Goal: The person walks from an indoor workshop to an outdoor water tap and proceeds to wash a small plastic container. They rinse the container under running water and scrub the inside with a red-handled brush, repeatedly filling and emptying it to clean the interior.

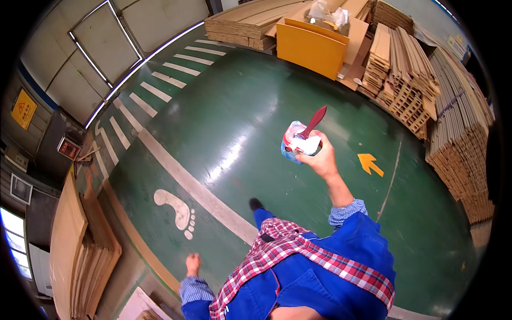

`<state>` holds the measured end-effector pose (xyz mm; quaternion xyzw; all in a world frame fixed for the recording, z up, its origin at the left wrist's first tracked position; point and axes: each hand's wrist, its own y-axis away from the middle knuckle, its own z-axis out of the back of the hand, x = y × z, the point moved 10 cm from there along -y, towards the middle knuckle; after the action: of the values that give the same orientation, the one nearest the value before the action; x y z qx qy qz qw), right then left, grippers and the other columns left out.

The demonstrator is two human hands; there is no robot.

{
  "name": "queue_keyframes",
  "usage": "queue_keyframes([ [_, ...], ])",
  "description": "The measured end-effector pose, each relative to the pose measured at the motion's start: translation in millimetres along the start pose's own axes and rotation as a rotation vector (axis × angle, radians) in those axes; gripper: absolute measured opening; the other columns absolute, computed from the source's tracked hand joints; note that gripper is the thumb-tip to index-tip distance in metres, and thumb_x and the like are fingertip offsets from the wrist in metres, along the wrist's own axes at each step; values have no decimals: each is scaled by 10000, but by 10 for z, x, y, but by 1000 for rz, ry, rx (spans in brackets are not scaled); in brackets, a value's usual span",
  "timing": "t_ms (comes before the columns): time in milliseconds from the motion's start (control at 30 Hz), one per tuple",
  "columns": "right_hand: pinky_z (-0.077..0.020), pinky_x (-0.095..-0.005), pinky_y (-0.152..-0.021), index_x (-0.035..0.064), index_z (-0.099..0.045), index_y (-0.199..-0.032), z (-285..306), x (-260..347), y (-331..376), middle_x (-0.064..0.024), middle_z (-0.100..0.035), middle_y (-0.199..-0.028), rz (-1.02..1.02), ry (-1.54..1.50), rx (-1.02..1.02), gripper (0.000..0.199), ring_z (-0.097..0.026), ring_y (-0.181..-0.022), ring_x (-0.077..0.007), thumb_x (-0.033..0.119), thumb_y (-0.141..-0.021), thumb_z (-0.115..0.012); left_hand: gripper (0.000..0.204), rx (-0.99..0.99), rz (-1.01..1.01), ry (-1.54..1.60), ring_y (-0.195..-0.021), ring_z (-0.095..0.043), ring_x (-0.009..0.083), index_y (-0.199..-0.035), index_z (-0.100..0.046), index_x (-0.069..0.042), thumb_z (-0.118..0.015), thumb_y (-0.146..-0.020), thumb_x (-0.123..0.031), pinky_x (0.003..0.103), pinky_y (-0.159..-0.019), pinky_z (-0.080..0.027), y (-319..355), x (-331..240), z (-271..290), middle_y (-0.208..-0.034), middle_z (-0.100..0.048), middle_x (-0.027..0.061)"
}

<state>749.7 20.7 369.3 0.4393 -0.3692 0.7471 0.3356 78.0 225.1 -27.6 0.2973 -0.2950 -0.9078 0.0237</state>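
Note:
My right hand (pixel 322 159) is out in front of me, its fingers wrapped round a small blue, white and red tub (pixel 289 145). A dark red handle (pixel 317 118) slants up out of the tub toward the upper right. The tool's working end is hidden, so its kind does not show. Something bright white, overexposed, fills the tub's top beside the handle. Low at my left side hangs my left hand (pixel 193 264), its fingers curled in and nothing visible in them. It is over the green floor, apart from any object.
Stacked boards (pixel 464 138) and wooden slats (pixel 394 64) line the right and far side. A yellow panel (pixel 312 48) stands at the far end. Leaning boards (pixel 80 250) are at the left. The green floor (pixel 240 106) carries white stripes and a yellow arrow (pixel 370 165).

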Motion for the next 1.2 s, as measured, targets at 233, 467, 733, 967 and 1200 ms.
queue_keyframes([
  [233,-449,-308,-835,-27,-477,-1107,-1943,162,-2057,-152,-594,-999,8,-23,-15,711,-577,-939,-226,176,-496,-781,210,-36,-39,446,-583,-522,109,-828,-566,0,-506,-859,-200,254,-520,-430,-1911,-1807,851,-679,-563,26],
  [467,-443,-308,-842,-40,-469,-1117,-3927,360,-4024,-162,-587,-1016,20,22,14,727,-568,-961,-230,181,-498,-778,202,267,419,158,-510,-513,146,-743,-574,-28,-521,-816,-209,312,-451,-422,-2554,-942,775,-587,-544,44],
  [733,-442,-298,-832,-61,-462,-1117,-6413,335,-5931,-153,-587,-1004,-4,-41,31,739,-570,-929,-208,165,-491,-783,224,151,452,260,-500,-521,148,-716,-562,-13,-506,-817,-205,309,-437,-422,-5181,-2056,1999,-572,-543,50],
  [967,-429,-307,-858,-61,-460,-1131,-8799,799,-8295,-158,-576,-1034,49,-42,28,750,-553,-972,-219,163,-494,-786,244,-37,73,486,-491,-528,150,-692,-551,-1,-493,-818,-202,307,-425,-421,-9402,-4504,3975,-559,-543,55],
  [1200,-428,-297,-853,-34,-469,-1129,-10332,708,-9370,-129,-566,-1025,45,-54,65,736,-547,-958,-204,169,-498,-788,254,-128,-259,272,-594,-538,109,-883,-586,-23,-523,-847,-267,252,-535,-441,-11754,-6611,5040,-650,-563,30],
])
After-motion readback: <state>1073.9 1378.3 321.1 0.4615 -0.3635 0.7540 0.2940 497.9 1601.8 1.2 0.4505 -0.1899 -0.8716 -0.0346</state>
